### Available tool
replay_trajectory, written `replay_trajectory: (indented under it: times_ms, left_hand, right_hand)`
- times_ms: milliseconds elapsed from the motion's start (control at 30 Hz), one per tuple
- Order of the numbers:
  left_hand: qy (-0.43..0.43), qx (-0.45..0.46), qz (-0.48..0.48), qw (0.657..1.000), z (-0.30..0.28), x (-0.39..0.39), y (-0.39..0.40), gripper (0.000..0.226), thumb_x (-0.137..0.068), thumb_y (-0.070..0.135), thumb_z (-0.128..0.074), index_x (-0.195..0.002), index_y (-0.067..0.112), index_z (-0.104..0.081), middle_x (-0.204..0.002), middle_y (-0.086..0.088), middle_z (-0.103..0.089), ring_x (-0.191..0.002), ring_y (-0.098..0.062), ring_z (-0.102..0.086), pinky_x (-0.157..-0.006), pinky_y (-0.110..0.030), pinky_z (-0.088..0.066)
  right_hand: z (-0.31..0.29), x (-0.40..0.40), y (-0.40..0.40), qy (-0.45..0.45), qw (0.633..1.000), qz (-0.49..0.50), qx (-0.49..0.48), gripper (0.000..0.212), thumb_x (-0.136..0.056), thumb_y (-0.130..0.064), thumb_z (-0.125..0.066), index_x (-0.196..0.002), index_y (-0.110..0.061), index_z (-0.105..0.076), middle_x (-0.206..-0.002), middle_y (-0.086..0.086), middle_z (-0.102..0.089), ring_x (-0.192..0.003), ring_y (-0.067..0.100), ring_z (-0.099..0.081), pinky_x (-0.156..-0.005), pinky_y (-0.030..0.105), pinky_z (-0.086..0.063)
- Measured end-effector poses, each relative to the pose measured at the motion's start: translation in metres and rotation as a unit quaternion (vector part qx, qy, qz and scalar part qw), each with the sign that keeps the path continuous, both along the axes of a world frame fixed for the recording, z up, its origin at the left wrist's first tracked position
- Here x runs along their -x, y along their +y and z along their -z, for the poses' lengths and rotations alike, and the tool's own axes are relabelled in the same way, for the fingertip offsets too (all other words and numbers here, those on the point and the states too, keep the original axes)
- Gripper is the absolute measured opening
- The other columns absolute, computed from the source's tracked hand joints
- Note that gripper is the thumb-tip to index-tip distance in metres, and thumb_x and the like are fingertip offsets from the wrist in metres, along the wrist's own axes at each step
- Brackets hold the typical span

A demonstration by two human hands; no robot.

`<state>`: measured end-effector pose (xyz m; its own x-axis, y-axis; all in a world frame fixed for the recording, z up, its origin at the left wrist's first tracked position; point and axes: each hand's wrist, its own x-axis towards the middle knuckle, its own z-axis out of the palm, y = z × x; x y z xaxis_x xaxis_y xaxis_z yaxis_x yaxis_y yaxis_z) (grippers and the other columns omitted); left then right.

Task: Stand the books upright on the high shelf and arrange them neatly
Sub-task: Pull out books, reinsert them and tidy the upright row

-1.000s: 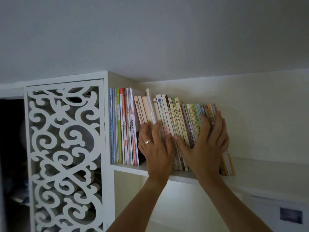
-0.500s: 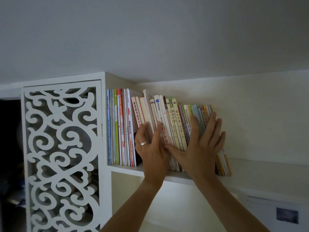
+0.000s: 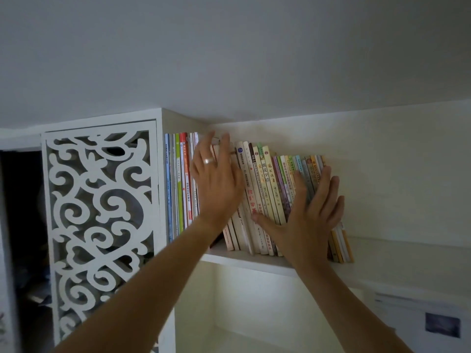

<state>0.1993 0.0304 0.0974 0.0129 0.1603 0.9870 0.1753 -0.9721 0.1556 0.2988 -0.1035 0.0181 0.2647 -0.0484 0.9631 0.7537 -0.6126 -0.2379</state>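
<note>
A row of several thin books (image 3: 267,184) stands on the high white shelf (image 3: 244,259), their tops leaning left. Taller books (image 3: 178,184) stand straight at the shelf's left end. My left hand (image 3: 216,182), a ring on one finger, is raised with spread fingers over the tops of the cream-spined books beside the tall ones. My right hand (image 3: 311,212) lies flat with fingers apart against the spines at the right end of the row, thumb stretched left. Neither hand grips a book.
A white cabinet door with cut-out scrollwork (image 3: 102,225) stands left of the shelf. The ceiling is close above the books. Bare shelf (image 3: 407,266) runs on to the right of the row. A paper with a small picture (image 3: 441,324) hangs below right.
My left hand has risen from the lower spines to the book tops near the tall books. My right hand has stayed pressed on the right end of the row.
</note>
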Motion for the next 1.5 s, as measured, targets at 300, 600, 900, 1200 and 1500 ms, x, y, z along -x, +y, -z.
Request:
replay_trajectory:
  times_ms: [300,600,900,1200,1500]
  left_hand:
    - [0.055,-0.021,-0.018,0.998,-0.040,0.005,0.005,0.030,-0.083,0.011,-0.065,-0.107,0.023,-0.078,-0.144,-0.016,-0.044,-0.137,-0.038,-0.032,-0.109,-0.041,-0.022]
    - [0.083,-0.046,0.011,0.995,-0.050,-0.006,-0.017,0.022,-0.088,0.016,-0.072,-0.109,0.020,-0.078,-0.129,-0.010,-0.053,-0.127,-0.033,-0.044,-0.104,-0.037,-0.026]
    - [0.079,-0.094,0.017,0.992,-0.053,-0.017,-0.028,0.021,-0.087,0.005,-0.069,-0.106,0.010,-0.077,-0.112,-0.011,-0.059,-0.114,-0.032,-0.052,-0.099,-0.043,-0.039]
    - [0.102,-0.099,0.062,0.988,-0.057,-0.025,-0.035,0.022,-0.090,0.002,-0.065,-0.108,0.008,-0.076,-0.111,-0.011,-0.060,-0.110,-0.028,-0.053,-0.093,-0.038,-0.046]
    - [0.161,-0.112,0.095,0.976,-0.062,-0.025,-0.029,0.005,-0.098,0.014,-0.058,-0.101,0.013,-0.060,-0.105,-0.007,-0.061,-0.084,-0.020,-0.066,-0.064,-0.026,-0.054]
  right_hand:
    - [0.000,-0.002,0.002,-0.007,1.000,0.002,-0.006,0.121,-0.068,-0.095,-0.056,-0.157,-0.014,-0.038,-0.168,0.028,-0.009,-0.155,0.049,-0.009,-0.120,0.069,-0.015]
    - [-0.003,-0.001,-0.001,-0.003,0.999,0.011,-0.041,0.120,-0.071,-0.096,-0.052,-0.154,-0.011,-0.043,-0.167,0.030,-0.011,-0.155,0.050,-0.009,-0.120,0.069,-0.015]
    - [-0.005,-0.002,-0.001,0.003,0.998,0.032,-0.045,0.127,-0.068,-0.100,-0.050,-0.156,-0.009,-0.041,-0.166,0.032,-0.009,-0.155,0.051,-0.006,-0.121,0.068,-0.013]
    - [-0.008,-0.005,-0.010,0.004,0.998,0.031,-0.054,0.109,-0.081,-0.091,-0.045,-0.156,-0.012,-0.041,-0.166,0.031,-0.013,-0.153,0.051,-0.012,-0.119,0.066,-0.018]
    - [-0.021,-0.008,-0.020,0.023,0.998,0.045,-0.035,0.108,-0.082,-0.092,-0.042,-0.162,-0.020,-0.029,-0.166,0.030,-0.014,-0.152,0.050,-0.016,-0.118,0.068,-0.021]
